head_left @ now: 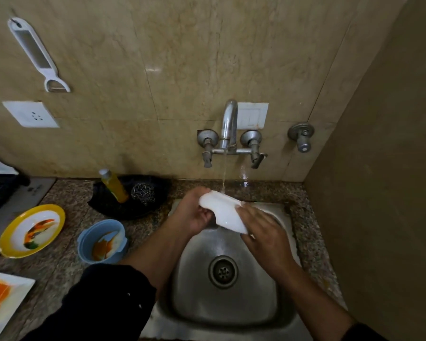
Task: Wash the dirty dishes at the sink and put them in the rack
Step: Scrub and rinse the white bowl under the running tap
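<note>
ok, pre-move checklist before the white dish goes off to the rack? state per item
1. Grip: left hand and right hand both hold the white dish: ok.
2. Rinse water: the tap runs and the stream lands on the dish's upper edge: ok.
3. Dish clean: the side facing the camera looks white, the other side is hidden: cannot tell.
4. Sink free below the dish: ok.
5. Rack location: a dark object at the left frame edge may be it, but that is unclear: cannot tell.
6. Remaining dirty items: yellow-rimmed plate, blue bowl and white square plate are smeared with food: not ok.
</note>
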